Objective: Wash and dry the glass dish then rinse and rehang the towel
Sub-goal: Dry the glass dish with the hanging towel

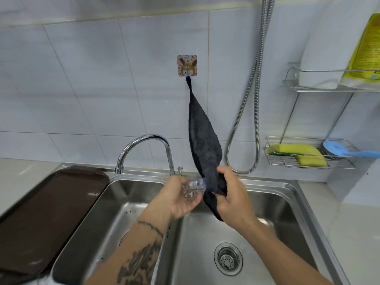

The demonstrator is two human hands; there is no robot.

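A small clear glass dish point(192, 187) rests in the palm of my left hand point(181, 199), held above the steel sink point(287, 194). A dark grey towel point(202, 138) hangs by its loop from a cartoon wall hook point(187, 65) on the tiled wall. My right hand point(232, 197) grips the towel's lower end and presses it against the right side of the dish. The towel's bottom corner dangles below my right hand. The chrome tap point(148, 149) curves over the sink just behind my left hand; no water is seen running.
A dark brown tray point(47, 212) lies on the counter to the left of the sink. A metal shower hose point(250, 112) hangs on the wall at right. Wire racks hold yellow sponges point(302, 155), a blue brush point(341, 151) and a yellow packet point(368, 52). The drain strainer point(228, 258) sits below.
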